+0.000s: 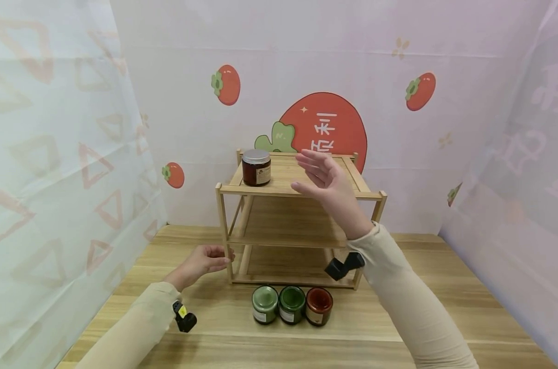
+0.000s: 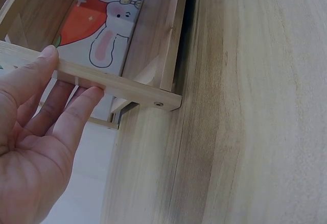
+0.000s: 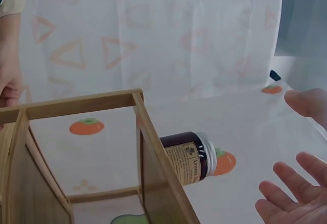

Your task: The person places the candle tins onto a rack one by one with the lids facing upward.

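Note:
A wooden rack with a top board and lower shelves stands on the table. My left hand pinches its front left post; in the left wrist view the thumb lies on one side of the post and the fingertips on the other. On the top board, toward the left, sits a dark brown jar with a silver lid and a printed label. My right hand hovers over the right half of the top board, fingers spread and holding nothing, to the right of the jar.
In front of the rack, three glass jars stand in a row on the table: a light green jar, a dark green jar and a reddish-brown jar. Printed cloth hangs behind and at both sides.

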### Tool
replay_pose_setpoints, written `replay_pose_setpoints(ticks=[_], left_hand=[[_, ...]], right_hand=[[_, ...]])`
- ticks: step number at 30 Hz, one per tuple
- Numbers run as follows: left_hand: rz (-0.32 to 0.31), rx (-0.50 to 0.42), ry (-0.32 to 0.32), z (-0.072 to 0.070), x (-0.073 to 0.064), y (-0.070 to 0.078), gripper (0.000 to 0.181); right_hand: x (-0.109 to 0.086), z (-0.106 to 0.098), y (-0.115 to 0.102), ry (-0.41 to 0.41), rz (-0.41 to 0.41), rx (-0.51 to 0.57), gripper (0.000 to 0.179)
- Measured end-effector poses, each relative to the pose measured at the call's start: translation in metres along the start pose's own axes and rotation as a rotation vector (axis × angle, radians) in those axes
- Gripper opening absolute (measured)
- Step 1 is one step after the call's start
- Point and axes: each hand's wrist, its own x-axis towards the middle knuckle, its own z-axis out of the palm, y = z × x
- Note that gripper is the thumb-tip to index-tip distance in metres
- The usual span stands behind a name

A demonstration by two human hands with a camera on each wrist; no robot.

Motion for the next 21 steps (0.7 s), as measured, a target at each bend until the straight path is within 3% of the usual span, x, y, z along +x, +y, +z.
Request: replay_pose_setpoints(ticks=[10,21], left_hand=[[0.002,-0.003,0.004,-0.002,0.002,-0.002,0.047],[0.004,-0.010,-0.002,-0.001,0.002,-0.003,0.042]], right_hand=[[-0.034,-0.015,0.007,-0.034,-0.080,-0.001,0.059],[-0.069,-0.029,0.027,-0.099,-0.130,-0.127,0.059]])
